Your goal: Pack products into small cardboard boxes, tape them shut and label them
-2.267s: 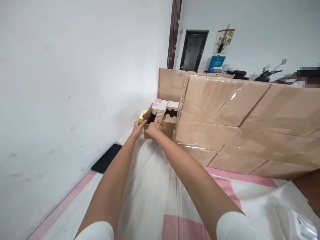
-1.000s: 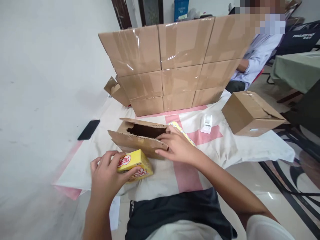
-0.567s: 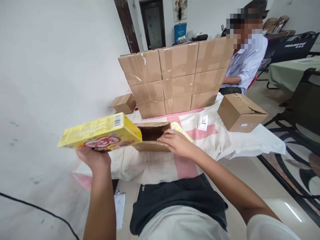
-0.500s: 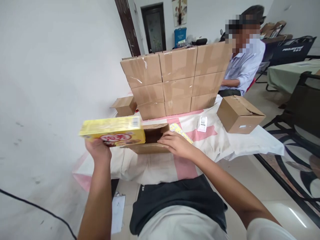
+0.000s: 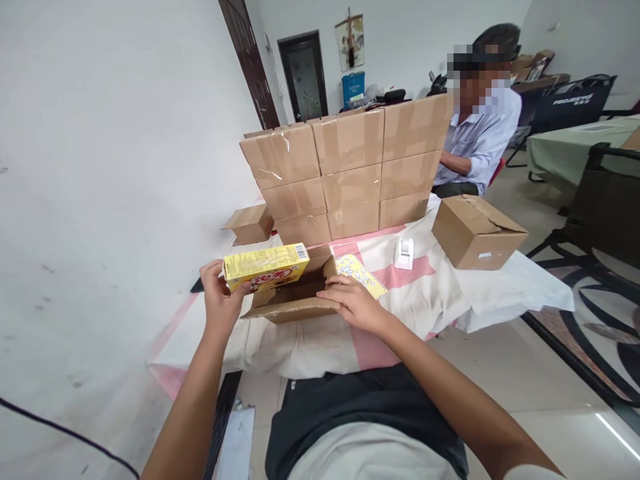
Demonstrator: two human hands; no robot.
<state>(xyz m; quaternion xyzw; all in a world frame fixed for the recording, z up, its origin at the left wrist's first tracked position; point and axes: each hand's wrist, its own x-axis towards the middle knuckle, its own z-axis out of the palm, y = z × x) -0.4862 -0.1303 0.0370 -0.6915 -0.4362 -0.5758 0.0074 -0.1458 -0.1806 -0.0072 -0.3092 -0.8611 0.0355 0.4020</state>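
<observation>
The table (image 5: 320, 347) (pink-patched cloth (image 5: 275, 350)) carries cartons (image 5: 305, 313), a dispenser (image 5: 404, 255) and a patterned sheet (image 5: 361, 273).

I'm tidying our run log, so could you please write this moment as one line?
left hand: holds yellow box at open carton's mouth | right hand: touches carton's right end | tape dispenser: on tablecloth

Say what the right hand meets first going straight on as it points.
The right hand rests on the open carton; straight on across its opening, it would probably meet the yellow box in the left hand, though depth is unclear.
</observation>
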